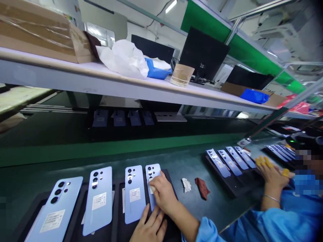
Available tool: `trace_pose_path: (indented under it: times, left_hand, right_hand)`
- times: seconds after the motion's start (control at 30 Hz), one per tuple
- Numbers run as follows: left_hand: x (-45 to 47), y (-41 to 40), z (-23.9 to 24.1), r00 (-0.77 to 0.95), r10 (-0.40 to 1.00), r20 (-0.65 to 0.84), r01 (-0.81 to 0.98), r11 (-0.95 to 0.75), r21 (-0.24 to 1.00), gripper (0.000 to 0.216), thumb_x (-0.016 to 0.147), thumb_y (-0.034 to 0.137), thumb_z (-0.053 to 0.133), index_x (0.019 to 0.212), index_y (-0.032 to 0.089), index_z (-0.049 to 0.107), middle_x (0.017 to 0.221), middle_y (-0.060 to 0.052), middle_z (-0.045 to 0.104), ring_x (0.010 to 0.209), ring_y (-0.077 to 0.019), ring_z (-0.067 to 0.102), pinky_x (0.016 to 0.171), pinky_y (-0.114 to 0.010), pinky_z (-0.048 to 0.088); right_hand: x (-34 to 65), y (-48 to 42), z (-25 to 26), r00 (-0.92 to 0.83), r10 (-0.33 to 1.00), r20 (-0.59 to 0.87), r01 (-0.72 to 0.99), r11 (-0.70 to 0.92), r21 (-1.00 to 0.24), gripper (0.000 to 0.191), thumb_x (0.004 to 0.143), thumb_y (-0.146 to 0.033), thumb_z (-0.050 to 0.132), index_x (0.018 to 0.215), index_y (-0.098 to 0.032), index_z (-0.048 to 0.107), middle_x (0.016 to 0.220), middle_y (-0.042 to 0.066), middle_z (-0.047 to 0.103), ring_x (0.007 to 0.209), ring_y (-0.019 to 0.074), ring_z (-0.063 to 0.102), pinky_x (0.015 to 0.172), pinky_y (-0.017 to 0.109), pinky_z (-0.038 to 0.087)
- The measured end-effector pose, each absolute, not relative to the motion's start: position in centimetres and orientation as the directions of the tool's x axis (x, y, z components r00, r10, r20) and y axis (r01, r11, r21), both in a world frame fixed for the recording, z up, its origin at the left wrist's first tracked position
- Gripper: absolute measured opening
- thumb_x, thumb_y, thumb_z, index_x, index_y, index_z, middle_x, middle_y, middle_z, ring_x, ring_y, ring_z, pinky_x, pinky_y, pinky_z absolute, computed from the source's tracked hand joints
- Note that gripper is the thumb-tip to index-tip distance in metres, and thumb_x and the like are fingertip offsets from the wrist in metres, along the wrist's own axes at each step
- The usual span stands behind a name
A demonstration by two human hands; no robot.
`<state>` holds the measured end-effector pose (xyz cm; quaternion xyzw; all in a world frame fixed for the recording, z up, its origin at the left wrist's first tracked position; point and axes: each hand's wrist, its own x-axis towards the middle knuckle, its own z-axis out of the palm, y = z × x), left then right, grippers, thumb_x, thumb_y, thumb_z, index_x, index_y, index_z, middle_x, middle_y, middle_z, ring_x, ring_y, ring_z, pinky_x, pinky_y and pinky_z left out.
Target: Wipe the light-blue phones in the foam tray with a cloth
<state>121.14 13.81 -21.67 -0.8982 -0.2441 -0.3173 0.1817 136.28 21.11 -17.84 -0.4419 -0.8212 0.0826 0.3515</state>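
Four light-blue smartphones lie back side up in a black tray (114, 201) before me, each with camera lenses. White labels show on the left phone (64, 198), the second phone (102, 181) and the third phone (138, 198). Over the rightmost phone (154, 167), my right hand (164, 193) is closed, its curled fingertips at the phone's back. Something small and pale shows under those fingers, too hidden to name. My left hand (150, 227) lies with fingers stretched out at that phone's lower end, close below my right hand.
Right of my tray lie a white scrap (186, 185) and a dark red cloth (202, 188). A co-worker's hand (272, 174) with yellow finger covers is beside another phone tray (234, 186). A shelf (101, 75) with a carton and monitors runs above the bench.
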Motion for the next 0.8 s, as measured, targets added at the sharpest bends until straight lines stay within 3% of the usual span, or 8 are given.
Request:
trace_pose_path:
  times: [0.07, 0.23, 0.4, 0.57, 0.7, 0.8]
  left_hand:
    - [121.3, 13.8, -21.9, 0.658, 0.333, 0.675, 0.565, -0.811, -0.150, 0.018, 0.098, 0.031, 0.052, 0.107, 0.026, 0.068, 0.116, 0.001, 0.070, 0.118, -0.0192, 0.055, 0.122, -0.051, -0.005]
    - [121.0, 14.0, -22.4, 0.713, 0.307, 0.630, 0.539, -0.815, -0.213, 0.023, 0.097, 0.032, 0.055, 0.118, 0.026, 0.065, 0.131, -0.001, 0.063, 0.135, -0.0213, 0.045, 0.124, -0.049, 0.001]
    - [121.5, 14.1, -23.9, 0.627, 0.298, 0.720, 0.561, -0.814, -0.151, 0.014, 0.096, 0.034, 0.058, 0.105, 0.029, 0.068, 0.120, 0.004, 0.068, 0.138, -0.0203, 0.040, 0.124, -0.052, 0.000]
    - [121.5, 14.0, -23.1, 0.623, 0.330, 0.710, 0.551, -0.829, -0.098, 0.020, 0.099, 0.029, 0.051, 0.104, 0.028, 0.069, 0.114, 0.004, 0.071, 0.132, -0.0192, 0.044, 0.123, -0.050, -0.002]
    - [120.5, 14.2, -21.6, 0.739, 0.318, 0.594, 0.501, -0.849, -0.170, 0.023, 0.099, 0.031, 0.051, 0.116, 0.027, 0.066, 0.130, 0.000, 0.064, 0.134, -0.0215, 0.045, 0.122, -0.051, -0.007]
    - [120.3, 14.4, -21.8, 0.746, 0.286, 0.602, 0.483, -0.855, -0.192, 0.023, 0.097, 0.028, 0.055, 0.117, 0.029, 0.066, 0.132, 0.000, 0.063, 0.140, -0.0225, 0.038, 0.122, -0.052, -0.007]
  right_hand:
    - [135.8, 21.9, -17.6, -0.401, 0.774, 0.490, 0.687, 0.607, -0.399, 0.045, 0.069, 0.001, 0.046, 0.102, -0.021, 0.067, 0.093, 0.005, 0.067, 0.090, 0.0198, 0.063, 0.116, 0.052, 0.029]
    - [133.7, 27.7, -15.6, -0.341, 0.830, 0.441, 0.768, 0.517, -0.378, 0.042, 0.071, 0.001, 0.046, 0.097, -0.021, 0.069, 0.092, 0.004, 0.067, 0.091, 0.0191, 0.062, 0.117, 0.051, 0.027]
    - [134.8, 24.6, -16.4, -0.364, 0.814, 0.452, 0.729, 0.551, -0.406, 0.042, 0.069, 0.000, 0.047, 0.098, -0.021, 0.068, 0.093, 0.004, 0.068, 0.090, 0.0180, 0.063, 0.117, 0.049, 0.030]
    - [135.3, 22.3, -17.2, -0.437, 0.774, 0.459, 0.701, 0.613, -0.365, 0.043, 0.072, -0.001, 0.045, 0.101, -0.022, 0.068, 0.094, 0.004, 0.068, 0.090, 0.0184, 0.062, 0.119, 0.048, 0.026]
    - [134.4, 27.4, -15.7, -0.318, 0.844, 0.432, 0.761, 0.499, -0.414, 0.041, 0.071, 0.001, 0.045, 0.098, -0.021, 0.068, 0.094, 0.004, 0.067, 0.093, 0.0188, 0.062, 0.118, 0.049, 0.025]
    - [134.8, 28.3, -15.3, -0.250, 0.869, 0.428, 0.766, 0.448, -0.461, 0.041, 0.070, 0.002, 0.044, 0.094, -0.022, 0.067, 0.092, 0.003, 0.067, 0.092, 0.0184, 0.063, 0.117, 0.049, 0.028]
